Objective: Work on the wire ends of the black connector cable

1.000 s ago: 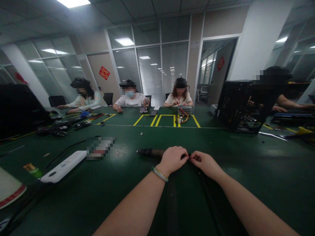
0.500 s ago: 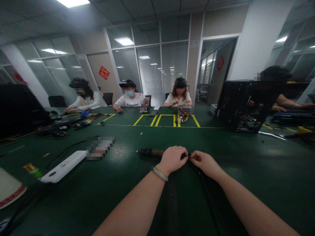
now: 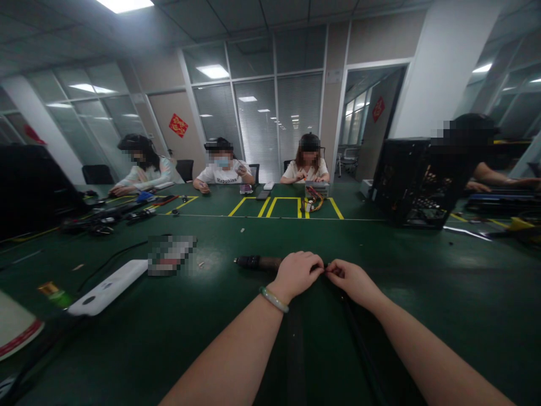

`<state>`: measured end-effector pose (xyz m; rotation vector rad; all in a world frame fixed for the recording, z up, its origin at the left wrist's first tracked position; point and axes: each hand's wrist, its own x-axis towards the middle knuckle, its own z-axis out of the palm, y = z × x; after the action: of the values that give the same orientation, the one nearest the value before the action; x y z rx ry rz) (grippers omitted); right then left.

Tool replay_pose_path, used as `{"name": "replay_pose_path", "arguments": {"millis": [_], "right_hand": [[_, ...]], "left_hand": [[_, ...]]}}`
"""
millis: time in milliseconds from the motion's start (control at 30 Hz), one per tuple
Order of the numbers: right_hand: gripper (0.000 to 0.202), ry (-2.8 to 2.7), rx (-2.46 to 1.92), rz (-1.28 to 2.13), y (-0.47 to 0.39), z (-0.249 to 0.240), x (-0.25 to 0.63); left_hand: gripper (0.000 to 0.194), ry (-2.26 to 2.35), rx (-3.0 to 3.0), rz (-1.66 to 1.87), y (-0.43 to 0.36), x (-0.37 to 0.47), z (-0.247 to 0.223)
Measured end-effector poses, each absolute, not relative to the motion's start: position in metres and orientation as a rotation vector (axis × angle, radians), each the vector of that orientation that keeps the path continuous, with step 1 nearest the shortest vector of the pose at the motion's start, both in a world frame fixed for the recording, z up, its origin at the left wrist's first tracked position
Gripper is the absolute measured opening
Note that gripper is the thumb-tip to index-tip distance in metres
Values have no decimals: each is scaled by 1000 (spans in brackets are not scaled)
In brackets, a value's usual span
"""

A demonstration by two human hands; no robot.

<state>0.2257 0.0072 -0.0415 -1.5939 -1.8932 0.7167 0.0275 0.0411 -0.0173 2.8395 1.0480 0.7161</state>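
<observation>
A long inline electric screwdriver lies crosswise on the green table, its dark tip pointing left. My left hand, with a jade-like bangle at the wrist, is closed over its rear end, covering that part. Right beside it, my right hand has its thumb and fingers pinched together, almost touching the left fingertips. From under the right hand a black cord runs down toward me; its end at the fingers is mostly hidden. A dark strip lies on the table below my left hand.
At left are a white power strip, a small green bottle and a cup. A black computer case stands at right. Across the table, several people work with parts, cables and a power supply.
Both hands stay nearly still at the screwdriver's rear end. My fingertips have shifted slightly and a thin bit between them shows less. Across the table, one person's raised hand has moved slightly.
</observation>
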Motion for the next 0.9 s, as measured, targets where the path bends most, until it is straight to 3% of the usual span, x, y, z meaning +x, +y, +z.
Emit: {"name": "replay_pose_path", "arguments": {"millis": [367,567,900], "right_hand": [[16,-1899,-1581,714,9,-44,226],[17,-1902,-1581,704,9,-42,225],[16,-1897,-1579,708,7,-39,224]], "left_hand": [[9,1062,2846,692,41,27,-18],[19,1146,2822,658,39,28,-17],[12,1048,2854,685,43,27,-20]]}}
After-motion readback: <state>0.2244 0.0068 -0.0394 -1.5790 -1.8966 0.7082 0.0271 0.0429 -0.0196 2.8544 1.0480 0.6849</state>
